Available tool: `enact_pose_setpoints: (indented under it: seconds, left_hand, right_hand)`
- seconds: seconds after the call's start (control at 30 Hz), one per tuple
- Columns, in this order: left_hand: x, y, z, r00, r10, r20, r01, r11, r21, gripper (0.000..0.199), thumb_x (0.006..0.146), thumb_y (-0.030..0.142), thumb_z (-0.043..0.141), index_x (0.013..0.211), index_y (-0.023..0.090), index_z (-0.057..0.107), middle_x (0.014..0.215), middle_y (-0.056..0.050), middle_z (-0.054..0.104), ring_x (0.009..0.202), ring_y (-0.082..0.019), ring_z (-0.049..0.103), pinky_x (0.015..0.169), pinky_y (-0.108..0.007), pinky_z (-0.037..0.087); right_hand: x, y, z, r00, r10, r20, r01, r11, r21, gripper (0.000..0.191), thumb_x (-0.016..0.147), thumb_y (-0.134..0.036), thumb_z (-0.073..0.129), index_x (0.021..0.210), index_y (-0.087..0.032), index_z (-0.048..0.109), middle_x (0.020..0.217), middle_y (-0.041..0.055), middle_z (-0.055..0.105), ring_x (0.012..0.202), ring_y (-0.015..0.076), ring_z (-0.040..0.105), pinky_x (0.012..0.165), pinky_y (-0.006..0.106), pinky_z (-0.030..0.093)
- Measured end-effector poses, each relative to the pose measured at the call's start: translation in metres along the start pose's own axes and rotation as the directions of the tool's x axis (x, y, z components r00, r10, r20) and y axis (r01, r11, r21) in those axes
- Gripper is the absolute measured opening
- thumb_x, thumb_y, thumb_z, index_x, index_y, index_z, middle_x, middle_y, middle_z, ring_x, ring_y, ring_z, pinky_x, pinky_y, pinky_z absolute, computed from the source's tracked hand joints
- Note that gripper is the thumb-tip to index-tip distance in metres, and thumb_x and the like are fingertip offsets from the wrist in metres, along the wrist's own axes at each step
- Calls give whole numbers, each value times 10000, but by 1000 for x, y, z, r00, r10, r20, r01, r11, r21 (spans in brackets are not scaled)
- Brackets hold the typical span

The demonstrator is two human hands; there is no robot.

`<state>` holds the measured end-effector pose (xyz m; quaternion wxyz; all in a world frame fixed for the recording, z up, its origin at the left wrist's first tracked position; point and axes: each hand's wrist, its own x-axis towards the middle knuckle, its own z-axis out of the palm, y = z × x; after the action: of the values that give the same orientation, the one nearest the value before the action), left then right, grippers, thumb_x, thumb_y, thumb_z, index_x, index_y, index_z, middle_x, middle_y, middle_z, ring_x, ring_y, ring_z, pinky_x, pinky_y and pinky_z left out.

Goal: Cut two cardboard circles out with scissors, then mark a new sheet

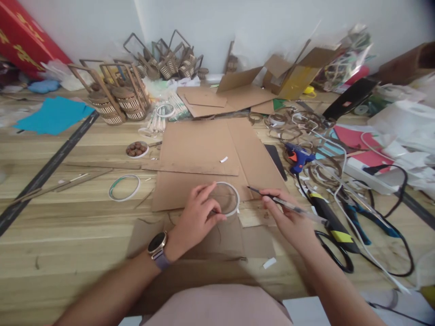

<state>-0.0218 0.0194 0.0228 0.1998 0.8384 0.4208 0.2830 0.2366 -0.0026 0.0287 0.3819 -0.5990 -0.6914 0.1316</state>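
Note:
A thin white ring (237, 199) lies on a piece of brown cardboard (193, 140). My left hand (200, 213), with a watch (157, 244) on its wrist, has its fingers curled over the ring's left side, gripping it. In my right hand (287, 213) is a slim dark pen (282, 201), its tip pointing left, just right of the ring and apart from it. A second ring (124, 188), white with green, rests on the table to the left. Beyond it stands a small round dish (137, 149) of brown balls.
Bamboo baskets (118, 99) with tall handles stand at the back left, near blue sheets (54, 115). To the right are a blue glue gun (299, 157), pliers (365, 215), black-handled scissors (335, 251) and tangled cords. An open carton (299, 74) stands at the back.

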Motion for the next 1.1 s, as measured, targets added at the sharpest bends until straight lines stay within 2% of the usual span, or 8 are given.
enact_pose_setpoints:
  seconds: [0.1, 0.2, 0.37, 0.53, 0.7, 0.83, 0.97, 1.1]
  left_hand:
    - [8, -8, -22, 991, -11, -133, 12, 1000, 9, 211, 950, 357, 606, 829, 186, 633, 1476, -190, 509, 1328, -315, 474, 1072, -521, 417]
    - [12, -21, -47, 960, -93, -264, 122, 988, 93, 212, 956, 359, 597, 829, 192, 628, 1472, -188, 517, 1367, -329, 462, 1109, -559, 354]
    - [3, -49, -74, 921, -208, -330, 253, 962, 101, 236, 946, 379, 577, 796, 198, 601, 1489, -209, 502, 1410, -351, 434, 1110, -553, 352]
    - [-18, -71, -89, 876, -262, -404, 355, 918, 175, 226, 918, 393, 557, 772, 224, 589, 1489, -164, 518, 1369, -361, 484, 1081, -533, 397]
    - [-36, -90, -92, 874, -281, -397, 396, 885, 245, 239, 924, 410, 519, 775, 230, 567, 1524, -169, 474, 1397, -353, 454, 1073, -506, 423]
    - [-43, -102, -86, 871, -254, -421, 408, 852, 328, 263, 952, 413, 470, 795, 220, 557, 1470, -204, 519, 1397, -351, 451, 1061, -514, 434]
    - [-46, -107, -83, 868, -209, -451, 387, 853, 350, 268, 959, 438, 451, 844, 222, 561, 1298, -211, 636, 1363, -385, 474, 1088, -583, 385]
    - [-49, -112, -82, 868, -118, -482, 334, 858, 391, 218, 969, 412, 430, 931, 239, 558, 1105, -156, 710, 1311, -360, 532, 1154, -613, 292]
  right_hand:
    - [8, 4, 3, 998, -61, 22, 62, 997, -48, 201, 985, -339, 510, 1023, -221, 669, 957, 69, 745, 914, 239, 705, 813, 343, 540]
    - [17, 7, 7, 988, -129, 90, 138, 985, -104, 218, 996, -305, 482, 1061, -216, 670, 982, 73, 745, 925, 244, 700, 810, 342, 524]
    - [36, -1, 16, 935, -220, 279, 282, 938, -202, 331, 939, -115, 453, 1196, -193, 646, 1032, 93, 760, 928, 267, 700, 770, 360, 481]
    - [61, -34, 42, 846, -272, 458, 423, 866, -268, 359, 907, -37, 494, 1204, -166, 648, 1047, 120, 767, 987, 263, 687, 832, 351, 423]
    - [81, -75, 93, 714, -348, 607, 578, 782, -231, 241, 863, -41, 587, 1056, -144, 690, 932, 111, 768, 906, 253, 689, 808, 336, 389]
    - [87, -109, 130, 626, -431, 650, 665, 730, -156, 199, 918, -77, 551, 1049, -141, 686, 952, 125, 761, 913, 240, 685, 801, 336, 370]
    - [88, -126, 139, 642, -448, 622, 655, 742, -141, 421, 977, -126, 490, 1394, -173, 510, 1086, 100, 760, 979, 229, 688, 811, 338, 396]
    - [87, -106, 111, 759, -324, 565, 529, 813, -244, 297, 956, -154, 569, 1237, -209, 645, 1088, 63, 766, 1000, 210, 691, 831, 321, 443]
